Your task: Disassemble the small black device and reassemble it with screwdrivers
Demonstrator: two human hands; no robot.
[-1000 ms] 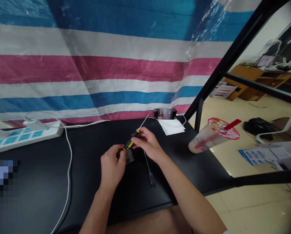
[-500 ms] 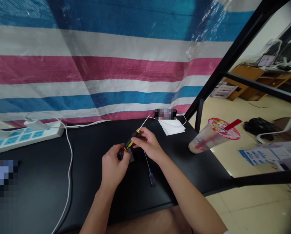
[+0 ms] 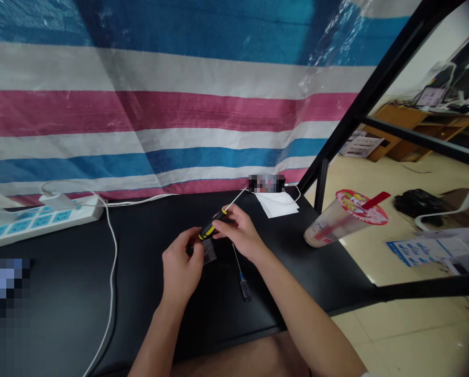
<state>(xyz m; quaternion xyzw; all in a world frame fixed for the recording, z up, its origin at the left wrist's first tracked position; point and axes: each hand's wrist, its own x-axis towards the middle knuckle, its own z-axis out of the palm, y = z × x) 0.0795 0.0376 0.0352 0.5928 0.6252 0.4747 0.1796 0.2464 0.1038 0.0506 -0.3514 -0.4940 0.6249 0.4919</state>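
Observation:
A black-and-yellow screwdriver point(image 3: 210, 228) is held at a slant over the table, its metal shaft pointing up and away to the right. My right hand point(image 3: 240, 230) is closed around the shaft end of its handle. At the butt end, the thumb and fingers of my left hand point(image 3: 183, 262) are closed on the handle. Beneath the handle, beside my left thumb, lies a small grey see-through piece point(image 3: 209, 252), partly covered by the hand. A second screwdriver with a dark, clear-looking handle point(image 3: 244, 288) rests on the black table point(image 3: 148, 303), below my right wrist.
On the left are a white power strip point(image 3: 53, 217), a white cable point(image 3: 111, 272) and a blurred-out flat object point(image 3: 0, 288). White papers point(image 3: 277, 204) lie at the back, by a pixelated object point(image 3: 266, 183). A drink cup point(image 3: 336, 225) with a red straw stands right, near a black frame point(image 3: 320, 183).
The screwdriver has tipped slightly lower, its tip shifting right. My left hand has moved a little left, and more of the grey see-through piece shows.

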